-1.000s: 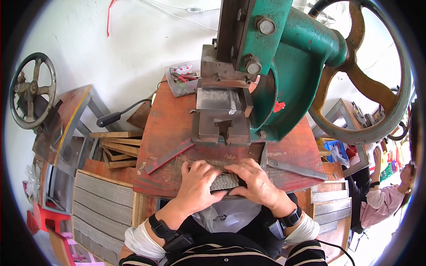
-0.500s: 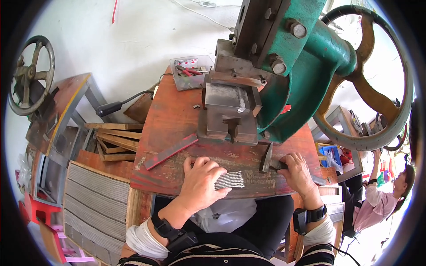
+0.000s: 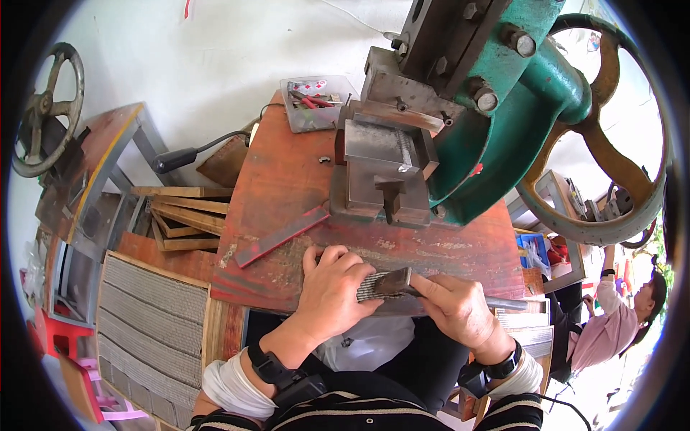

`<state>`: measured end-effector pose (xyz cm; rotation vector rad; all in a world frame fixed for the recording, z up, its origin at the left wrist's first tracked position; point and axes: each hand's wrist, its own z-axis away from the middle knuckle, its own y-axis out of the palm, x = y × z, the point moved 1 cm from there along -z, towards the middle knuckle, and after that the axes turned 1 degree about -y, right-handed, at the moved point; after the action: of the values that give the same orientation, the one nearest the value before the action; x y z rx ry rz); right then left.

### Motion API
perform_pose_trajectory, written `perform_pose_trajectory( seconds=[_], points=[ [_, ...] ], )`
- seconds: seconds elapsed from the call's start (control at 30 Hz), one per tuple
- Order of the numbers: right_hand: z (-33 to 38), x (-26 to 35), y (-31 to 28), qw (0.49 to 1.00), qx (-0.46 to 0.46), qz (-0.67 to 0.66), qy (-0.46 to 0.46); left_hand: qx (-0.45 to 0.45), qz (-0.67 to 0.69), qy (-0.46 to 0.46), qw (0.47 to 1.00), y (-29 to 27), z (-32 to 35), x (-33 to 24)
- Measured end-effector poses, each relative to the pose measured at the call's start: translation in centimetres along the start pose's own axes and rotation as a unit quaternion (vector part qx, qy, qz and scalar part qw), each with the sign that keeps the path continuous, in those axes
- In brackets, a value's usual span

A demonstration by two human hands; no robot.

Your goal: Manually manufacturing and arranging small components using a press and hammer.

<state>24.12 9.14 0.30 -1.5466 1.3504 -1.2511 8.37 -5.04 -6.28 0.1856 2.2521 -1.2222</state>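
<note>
My left hand [image 3: 334,289] is closed round a small stack of grey ridged strips [image 3: 368,286] at the front edge of the worktable. My right hand [image 3: 457,310] grips a hammer [image 3: 507,303], its handle pointing out to the right. The dark hammer head [image 3: 394,282] lies over the right end of the stack, hiding part of it; whether it touches, I cannot tell. Just beyond my hands stands a green hand press [image 3: 496,154] with a steel die block [image 3: 374,179] under its ram.
A dark red-edged bar [image 3: 282,235] lies on the red-brown worktable [image 3: 280,165]. A clear plastic box [image 3: 314,121] with pliers stands at the back. Left are wooden frames [image 3: 190,215] and a tray of grey ridged strips [image 3: 151,309]. Another person [image 3: 611,316] is at far right.
My right hand has lifted the hammer off the table and brought it left over the stack. The view has shifted slightly, while my left hand keeps its hold.
</note>
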Motion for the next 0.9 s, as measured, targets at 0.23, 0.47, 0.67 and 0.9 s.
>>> perform_pose_trajectory(
  seconds=[0.23,0.47,0.67,0.9],
  points=[
    [0.3,0.3,0.1,0.999,0.019,-0.022,0.038,-0.001,0.0,0.0,1.0,0.2,-0.1,0.1],
    [1.8,-3.6,-1.4,0.978,-0.01,-0.144,0.15,-0.003,-0.002,0.01,1.0,0.2,0.0,0.3],
    [2.9,-10.6,0.8,0.981,-0.077,-0.129,0.123,0.004,-0.003,0.042,0.999,0.0,0.2,0.5],
    [-1.0,-3.1,2.7,0.981,-0.085,-0.165,-0.055,0.03,-0.021,0.045,0.998,0.2,0.2,1.1]
  ],
)
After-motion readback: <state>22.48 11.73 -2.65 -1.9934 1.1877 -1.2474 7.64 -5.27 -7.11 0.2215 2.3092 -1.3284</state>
